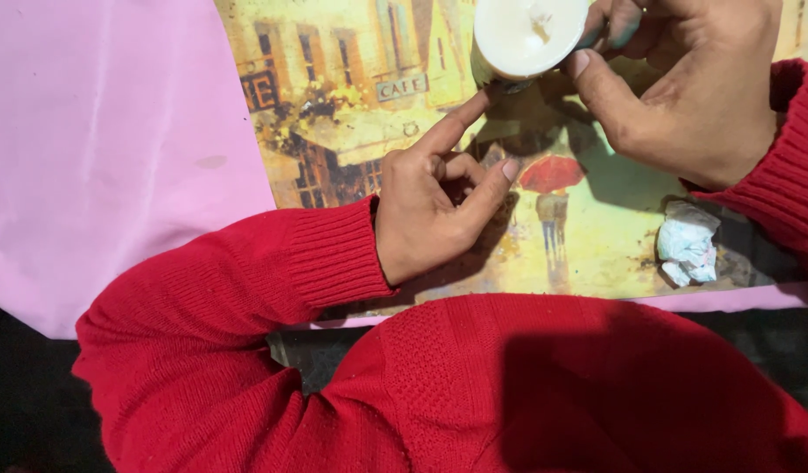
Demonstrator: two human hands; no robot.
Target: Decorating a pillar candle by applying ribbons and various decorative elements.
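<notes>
Right hand (pixel 693 96) is gripping a small white round container (pixel 526 35) at the top edge of view, thumb and fingers wrapping its side; grip is holding firm on it. Container is being held just above the picture mat (pixel 334 131), tilted so its round open face is turning toward the camera; long axis is running roughly from the mat up toward the viewer, leaning a little left. Inside is showing pale, creamy white, with a small gouge near the upper right of the surface; whether that is contents or a liner, cannot tell. Left hand (pixel 430 210) is resting on the mat, index finger (pixel 456 127) extending up and right, tip touching or nearly touching the container's lower rim; the other fingers are curling in, thumb tucking alongside, so this grip is narrow and holding nothing. A crumpled white tissue (pixel 688 245) is lying on the mat near the right wrist. Mat is sitting on a pink cloth (pixel 106 158) covering the table. Judging progress: container is already open and in hand, the finger is only arriving at the rim, no cream is showing on the fingertip; the scooping or wiping looks not yet done.
</notes>
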